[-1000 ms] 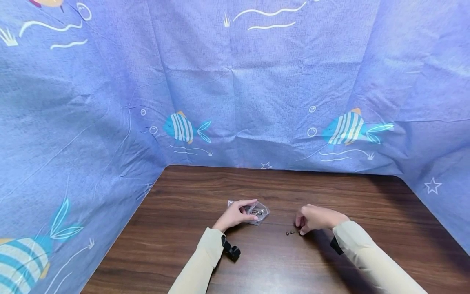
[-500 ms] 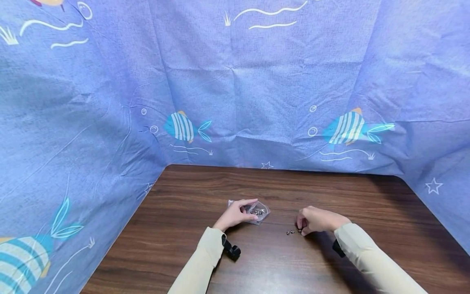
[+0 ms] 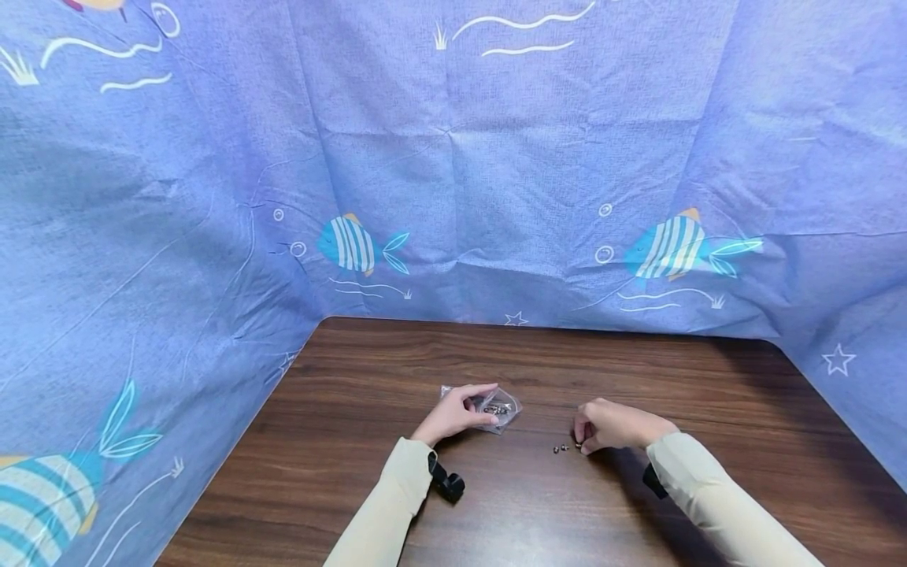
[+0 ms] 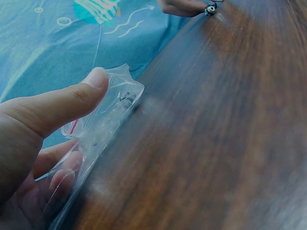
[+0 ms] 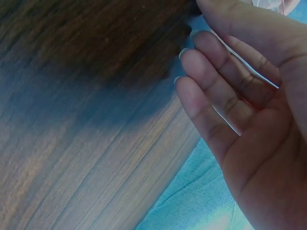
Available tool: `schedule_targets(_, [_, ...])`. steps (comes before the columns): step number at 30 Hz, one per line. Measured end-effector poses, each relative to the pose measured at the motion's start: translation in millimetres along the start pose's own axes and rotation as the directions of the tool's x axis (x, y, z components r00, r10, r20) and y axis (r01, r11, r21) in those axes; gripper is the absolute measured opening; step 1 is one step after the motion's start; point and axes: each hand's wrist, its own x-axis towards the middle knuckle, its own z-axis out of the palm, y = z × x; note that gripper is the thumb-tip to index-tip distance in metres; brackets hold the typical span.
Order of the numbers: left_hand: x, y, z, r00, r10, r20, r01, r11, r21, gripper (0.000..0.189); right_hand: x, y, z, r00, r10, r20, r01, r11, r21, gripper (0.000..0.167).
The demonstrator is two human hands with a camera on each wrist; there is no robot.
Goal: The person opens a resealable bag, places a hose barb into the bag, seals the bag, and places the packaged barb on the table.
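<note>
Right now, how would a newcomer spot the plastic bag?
On the dark wooden table, find the left hand near the middle. Its thumb and fingers hold the clear plastic bag. Unlike the loose metallic bits to its right, it is see-through, with small pieces showing inside.

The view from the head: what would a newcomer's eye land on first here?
Probably the blue cloth with striped fish, hanging around the brown table. Next, on the table, the left hand holding a clear plastic bag with small metal bits inside. Nearby, the right hand seems to pinch a tiny shiny piece beside two loose pieces.
</note>
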Motion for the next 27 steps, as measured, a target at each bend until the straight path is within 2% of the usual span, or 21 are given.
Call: schedule_targets(27, [-0.9, 2.8, -0.4, 1.0, -0.006, 0.0, 0.006, 1.0, 0.015, 0.057, 2.1, -0.9, -2.6, 1.0, -0.008, 0.016, 0.009, 1.0, -0.009, 0.008])
